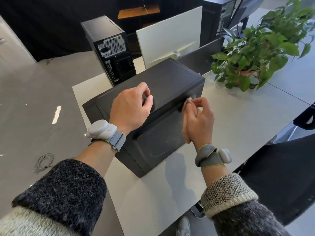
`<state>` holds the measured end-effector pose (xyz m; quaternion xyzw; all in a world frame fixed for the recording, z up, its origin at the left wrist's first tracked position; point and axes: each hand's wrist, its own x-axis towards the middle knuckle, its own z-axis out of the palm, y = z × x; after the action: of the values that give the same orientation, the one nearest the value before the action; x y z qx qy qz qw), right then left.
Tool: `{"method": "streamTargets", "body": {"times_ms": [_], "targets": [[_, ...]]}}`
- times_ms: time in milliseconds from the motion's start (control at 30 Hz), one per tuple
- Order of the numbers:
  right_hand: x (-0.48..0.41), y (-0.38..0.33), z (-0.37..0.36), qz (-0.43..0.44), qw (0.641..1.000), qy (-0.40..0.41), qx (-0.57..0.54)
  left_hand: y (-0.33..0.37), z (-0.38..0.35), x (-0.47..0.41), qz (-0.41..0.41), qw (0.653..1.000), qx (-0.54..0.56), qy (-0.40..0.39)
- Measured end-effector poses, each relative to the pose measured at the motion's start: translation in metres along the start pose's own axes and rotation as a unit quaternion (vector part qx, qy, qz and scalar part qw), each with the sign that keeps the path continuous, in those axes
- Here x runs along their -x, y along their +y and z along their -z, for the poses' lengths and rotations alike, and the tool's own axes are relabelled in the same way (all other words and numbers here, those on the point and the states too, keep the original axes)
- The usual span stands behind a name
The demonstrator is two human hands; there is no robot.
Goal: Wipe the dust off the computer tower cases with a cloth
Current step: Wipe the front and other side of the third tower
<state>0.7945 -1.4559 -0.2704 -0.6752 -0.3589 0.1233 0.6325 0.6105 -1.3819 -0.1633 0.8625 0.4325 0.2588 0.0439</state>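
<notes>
Cloth, pinched in the right hand, meets the top edge of the tower case lying on the worktop beneath both hands, likely to drag dust off. Left hand curls alongside, probably steadying; its grip I cannot tell.

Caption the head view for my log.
Right hand presses a pinkish cloth against the black tower case lying on the desk; left hand rests on top.

Matte black case on a pale grey counter. Behind the case, a black tower with a silver mesh grille and a white monitor. Right of the case, a green plant. Above it, a pale pinkish cloth. Speckled charcoal sleeves.
</notes>
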Motion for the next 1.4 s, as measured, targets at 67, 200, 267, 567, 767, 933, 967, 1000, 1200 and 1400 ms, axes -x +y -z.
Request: {"method": "streamTargets", "body": {"times_ms": [67, 200, 267, 567, 767, 933, 967, 1000, 1200, 1400], "targets": [[0.005, 0.011, -0.004, -0.03, 0.999, -0.012, 0.0, 0.0, 0.001, 0.0, -0.001, 1.0, 0.0, 0.0], [-0.003, 0.02, 0.01, -0.101, 0.991, -0.054, 0.074, 0.0, -0.001, 0.002, 0.0, 1.0, 0.002, -0.003], [-0.006, 0.004, 0.011, -0.057, 0.996, -0.038, 0.049, 0.001, -0.002, 0.001, 0.002, 1.0, 0.004, -0.003], [0.023, 0.028, -0.01, -0.095, 0.994, -0.013, 0.05, 0.002, 0.0, 0.002, 0.002, 1.0, 0.003, 0.002], [0.021, 0.002, -0.009, -0.008, 1.0, 0.001, 0.028, 0.002, -0.001, 0.0, 0.005, 1.0, 0.001, -0.003], [0.02, 0.028, -0.002, -0.104, 0.992, -0.032, 0.058, 0.001, -0.001, 0.002, 0.003, 1.0, 0.0, -0.002], [0.017, 0.027, 0.001, -0.107, 0.992, -0.036, 0.058, 0.001, -0.001, 0.002, 0.005, 1.0, 0.0, -0.002], [0.016, 0.022, 0.002, -0.092, 0.994, -0.035, 0.05, 0.001, -0.002, 0.002, 0.006, 1.0, 0.002, -0.002], [0.034, 0.001, -0.018, 0.005, 1.0, -0.014, 0.015, 0.0, 0.001, 0.0, 0.004, 1.0, 0.003, -0.005], [0.029, 0.013, -0.007, -0.066, 0.997, -0.036, 0.03, 0.002, -0.001, 0.001, 0.008, 1.0, 0.002, -0.004]]}}
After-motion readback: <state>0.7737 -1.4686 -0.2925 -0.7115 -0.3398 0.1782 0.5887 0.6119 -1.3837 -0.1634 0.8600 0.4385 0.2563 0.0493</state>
